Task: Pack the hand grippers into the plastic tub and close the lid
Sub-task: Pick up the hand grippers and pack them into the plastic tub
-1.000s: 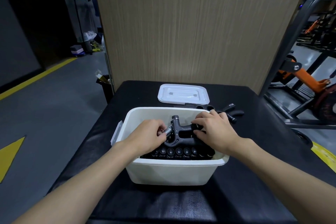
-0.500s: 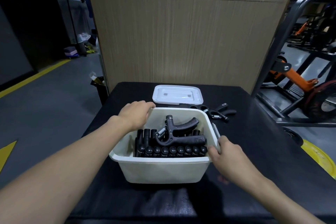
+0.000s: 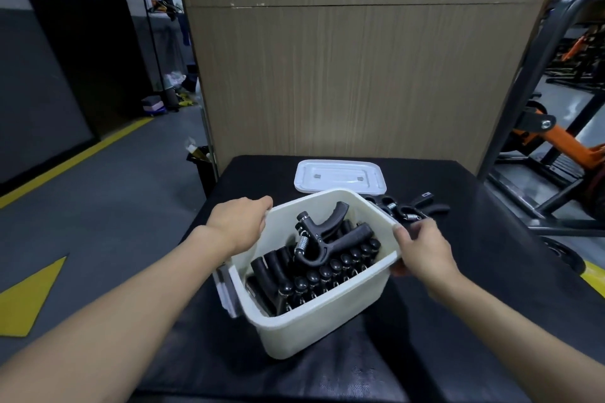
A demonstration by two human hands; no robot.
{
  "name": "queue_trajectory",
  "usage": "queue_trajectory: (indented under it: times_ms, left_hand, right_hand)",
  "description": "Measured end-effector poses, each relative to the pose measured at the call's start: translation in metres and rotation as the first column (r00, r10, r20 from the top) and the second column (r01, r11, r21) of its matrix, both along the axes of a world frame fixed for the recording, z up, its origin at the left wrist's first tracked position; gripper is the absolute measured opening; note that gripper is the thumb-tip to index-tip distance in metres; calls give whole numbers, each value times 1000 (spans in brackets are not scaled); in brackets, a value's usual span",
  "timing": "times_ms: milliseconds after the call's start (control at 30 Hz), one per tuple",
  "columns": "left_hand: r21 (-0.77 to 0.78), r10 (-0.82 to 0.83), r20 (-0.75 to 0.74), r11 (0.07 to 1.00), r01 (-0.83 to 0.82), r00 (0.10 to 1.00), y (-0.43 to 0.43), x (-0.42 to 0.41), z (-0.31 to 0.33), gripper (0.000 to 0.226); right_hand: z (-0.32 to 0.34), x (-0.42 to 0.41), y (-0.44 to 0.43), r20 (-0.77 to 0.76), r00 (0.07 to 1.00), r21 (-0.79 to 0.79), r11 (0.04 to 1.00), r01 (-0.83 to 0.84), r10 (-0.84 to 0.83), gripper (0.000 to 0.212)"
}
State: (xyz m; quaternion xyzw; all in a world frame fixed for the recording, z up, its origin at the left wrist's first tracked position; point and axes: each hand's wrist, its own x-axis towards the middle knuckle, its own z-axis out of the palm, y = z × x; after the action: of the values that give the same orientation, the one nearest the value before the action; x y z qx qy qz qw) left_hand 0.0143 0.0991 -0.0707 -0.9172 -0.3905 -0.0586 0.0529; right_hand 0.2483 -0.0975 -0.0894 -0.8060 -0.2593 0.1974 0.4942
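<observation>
Plastic tub (image 3: 314, 321): white, open, skewed on black bench (image 3: 491, 271); left hand (image 3: 240, 227) clamped on far-left rim, right hand (image 3: 422, 250) on right rim; hand grippers (image 3: 324, 258) packed inside; loose grippers (image 3: 409, 211) and lid (image 3: 340, 176) lie behind.
</observation>
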Motion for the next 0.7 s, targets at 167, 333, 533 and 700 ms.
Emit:
queue_trajectory:
  times_ms: [167,333,533,700]
  left_hand:
    - [2,26,-49,1000,-26,998,-7,0,1,37]
    - [-50,37,-77,998,-41,996,-18,-3,4,43]
    - [-144,60,-11,988,-61,998,-28,-13,3,32]
    - [-267,196,187,953,-143,962,-25,-15,3,21]
  right_hand:
    - [-31,-39,-19,-331,940,158,987,-33,84,36]
    - [-28,-63,-10,-310,950,179,984,10,46,22]
    - [-17,-51,12,-193,979,185,982,-37,73,10]
    - [-8,-37,29,-166,972,206,970,-128,164,22]
